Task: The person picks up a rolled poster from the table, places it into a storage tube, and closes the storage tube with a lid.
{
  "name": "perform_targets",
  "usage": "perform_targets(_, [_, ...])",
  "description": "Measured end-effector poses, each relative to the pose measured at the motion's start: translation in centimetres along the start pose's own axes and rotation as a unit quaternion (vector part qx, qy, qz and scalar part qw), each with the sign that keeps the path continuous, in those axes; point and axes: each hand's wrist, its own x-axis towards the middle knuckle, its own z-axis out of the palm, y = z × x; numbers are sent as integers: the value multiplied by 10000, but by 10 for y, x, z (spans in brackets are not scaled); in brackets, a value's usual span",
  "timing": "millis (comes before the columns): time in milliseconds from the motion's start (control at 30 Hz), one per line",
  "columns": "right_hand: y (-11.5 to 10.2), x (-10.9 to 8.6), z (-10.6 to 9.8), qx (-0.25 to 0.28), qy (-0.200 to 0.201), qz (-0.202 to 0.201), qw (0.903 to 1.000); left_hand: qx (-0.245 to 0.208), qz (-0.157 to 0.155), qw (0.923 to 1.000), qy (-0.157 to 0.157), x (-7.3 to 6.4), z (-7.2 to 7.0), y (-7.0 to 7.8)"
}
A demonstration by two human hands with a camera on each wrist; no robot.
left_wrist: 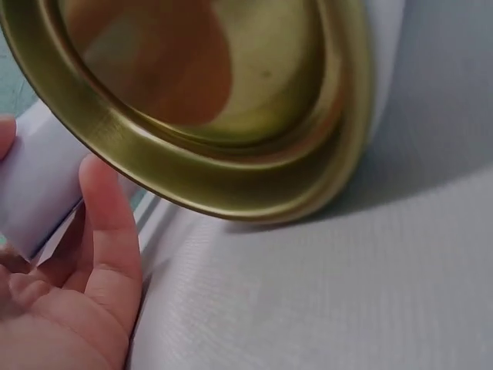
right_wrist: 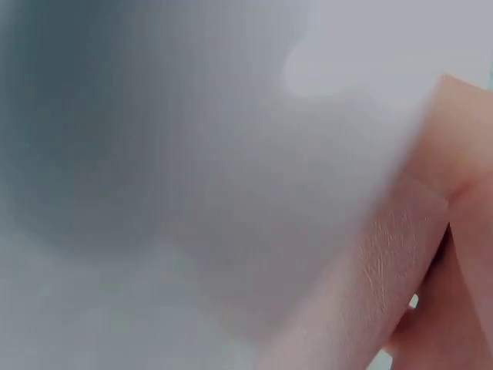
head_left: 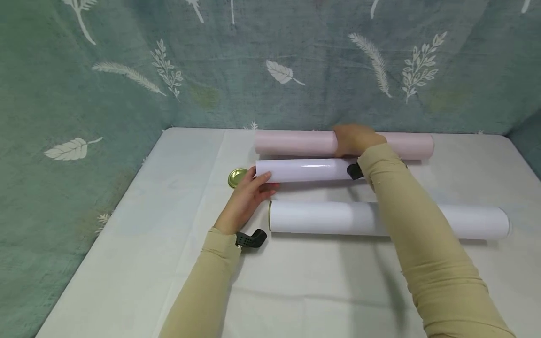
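Farthest back on the table, my right hand (head_left: pixel 357 138) lies over a pink roll (head_left: pixel 296 143) and grips it around its middle. My left hand (head_left: pixel 245 202) pinches the left end of a glossy lavender-white roll (head_left: pixel 306 170), which lies just in front of the pink one. Nearest to me is a thick white tube (head_left: pixel 321 217), its gold metal end (left_wrist: pixel 269 185) filling the top of the left wrist view. A round gold lid (head_left: pixel 236 178) lies left of the lavender-white roll. Blur covers most of the right wrist view, where fingers (right_wrist: pixel 470 231) touch the pink roll (right_wrist: pixel 385 270).
A white cloth covers the table (head_left: pixel 190 291). Green leaf-patterned fabric (head_left: pixel 253 61) hangs behind it and along the left side. Black straps with camera mounts (head_left: pixel 252 238) sit at the wrists.
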Motion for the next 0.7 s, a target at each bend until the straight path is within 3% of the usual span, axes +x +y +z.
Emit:
perform_targets(167, [14,-16,-9,272,-138,-282,9991,-684,109,9976,-20,2,-3,-1])
perform_targets(333, [22,-38,-16,937,-108,-316,9950,-1525,252,9880,-73,0,-7,-1])
perform_targets(467, [21,-55,-16,1184,33,-556,9914,-2286,343,9729,-37,-2,-9,-1])
perform_targets(533, [22,-65,-15,1159,179,-747,9903,-2727,336,9615,-56,-3,-8,-2])
perform_targets(700, [26,-89,-10,864,911,-808,9888,-3484,293,9369,-11,-2,-6,-1])
